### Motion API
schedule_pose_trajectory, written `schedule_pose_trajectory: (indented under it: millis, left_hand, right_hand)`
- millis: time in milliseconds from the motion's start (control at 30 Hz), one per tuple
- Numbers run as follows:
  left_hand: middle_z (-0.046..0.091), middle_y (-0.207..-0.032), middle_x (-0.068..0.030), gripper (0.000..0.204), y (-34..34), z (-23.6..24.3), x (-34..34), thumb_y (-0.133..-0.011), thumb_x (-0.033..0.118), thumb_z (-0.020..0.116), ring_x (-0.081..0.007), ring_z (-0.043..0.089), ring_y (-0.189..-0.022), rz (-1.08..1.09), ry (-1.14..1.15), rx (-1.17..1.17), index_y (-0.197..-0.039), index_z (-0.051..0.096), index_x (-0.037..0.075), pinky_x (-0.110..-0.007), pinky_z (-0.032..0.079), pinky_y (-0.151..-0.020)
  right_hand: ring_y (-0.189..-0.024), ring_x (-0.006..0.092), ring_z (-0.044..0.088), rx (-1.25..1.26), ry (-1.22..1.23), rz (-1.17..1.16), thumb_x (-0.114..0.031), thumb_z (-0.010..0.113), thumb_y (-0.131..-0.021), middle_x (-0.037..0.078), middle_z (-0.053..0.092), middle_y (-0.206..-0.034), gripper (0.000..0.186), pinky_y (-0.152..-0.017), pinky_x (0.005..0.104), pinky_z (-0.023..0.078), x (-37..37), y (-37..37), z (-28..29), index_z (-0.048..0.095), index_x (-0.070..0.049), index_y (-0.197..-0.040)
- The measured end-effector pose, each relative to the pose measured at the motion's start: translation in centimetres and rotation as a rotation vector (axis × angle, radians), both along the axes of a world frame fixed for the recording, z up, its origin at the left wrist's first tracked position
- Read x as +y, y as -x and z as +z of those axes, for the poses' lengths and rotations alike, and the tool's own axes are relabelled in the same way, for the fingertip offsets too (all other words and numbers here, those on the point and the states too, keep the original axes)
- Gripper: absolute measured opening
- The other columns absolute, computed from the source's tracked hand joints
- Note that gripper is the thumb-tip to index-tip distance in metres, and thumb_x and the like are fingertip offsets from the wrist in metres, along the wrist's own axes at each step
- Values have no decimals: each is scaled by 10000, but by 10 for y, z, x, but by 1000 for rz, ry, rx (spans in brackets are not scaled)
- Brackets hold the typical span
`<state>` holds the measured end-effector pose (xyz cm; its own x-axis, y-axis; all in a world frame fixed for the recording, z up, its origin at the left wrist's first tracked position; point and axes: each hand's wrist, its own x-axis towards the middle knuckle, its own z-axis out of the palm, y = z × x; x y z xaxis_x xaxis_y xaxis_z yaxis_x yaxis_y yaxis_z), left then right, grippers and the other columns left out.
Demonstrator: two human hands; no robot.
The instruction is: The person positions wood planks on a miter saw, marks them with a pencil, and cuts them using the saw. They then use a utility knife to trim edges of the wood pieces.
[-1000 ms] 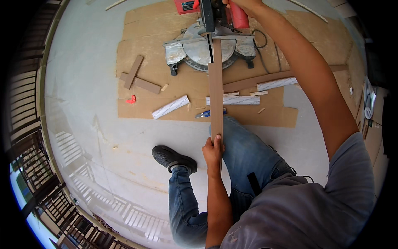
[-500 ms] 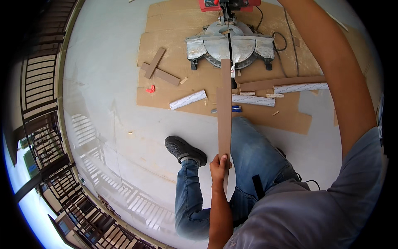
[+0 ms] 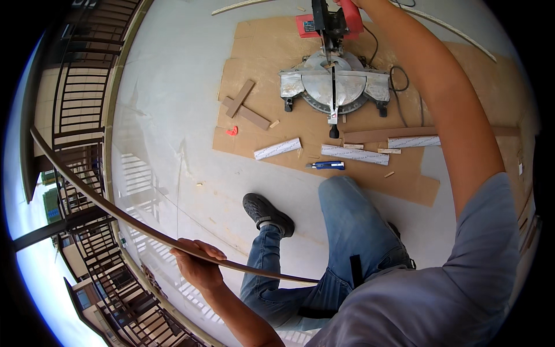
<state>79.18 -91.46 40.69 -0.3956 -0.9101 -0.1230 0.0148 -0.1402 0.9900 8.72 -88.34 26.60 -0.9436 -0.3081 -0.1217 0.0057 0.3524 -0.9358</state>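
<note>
My left hand [image 3: 198,263] is closed round a long, thin brown plank [image 3: 136,224], turned edge-on. The plank runs from the railing side at the far left to just above my thigh. At the top edge, my right arm reaches forward to the miter saw [image 3: 334,87]. My right hand [image 3: 359,3], partly cut off by the frame, is closed on the saw's red handle [image 3: 351,18]. The saw head is raised, and its slotted table carries no board.
The saw stands on a cardboard sheet [image 3: 231,130]. On it lie short brown offcuts [image 3: 253,117], white-backed strips [image 3: 277,148], a blue utility knife [image 3: 328,165], a red object [image 3: 232,131] and a long brown board [image 3: 376,135]. A cable [image 3: 399,87] loops beside the saw. Dark railings [image 3: 84,92] border the left.
The plank has come off the saw table and swung left, turning edge-on in my left hand. The saw head has risen, and more of it and my right hand now show.
</note>
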Motion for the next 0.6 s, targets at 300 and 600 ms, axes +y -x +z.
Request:
schedule_pose_trajectory:
  millis: [300,600]
  left_hand:
    - [573,-765,-42,438,-92,237,-98,-1113,460,419,-118,571,-592,241,562,22,-952,530,68,-242,535,-529]
    - [589,-904,-87,511,-208,315,-66,-1079,488,494,-180,623,-782,718,802,-28,-1130,559,-16,-294,584,-745]
  right_hand:
    - [-758,406,732,107,-64,50,-278,530,-959,296,718,-904,415,-702,507,592,4,7,-9,674,90,-1087]
    - [-1076,377,672,82,61,67,-378,526,-1021,256,684,-1171,496,-940,494,529,8,-41,-19,521,-7,-1351]
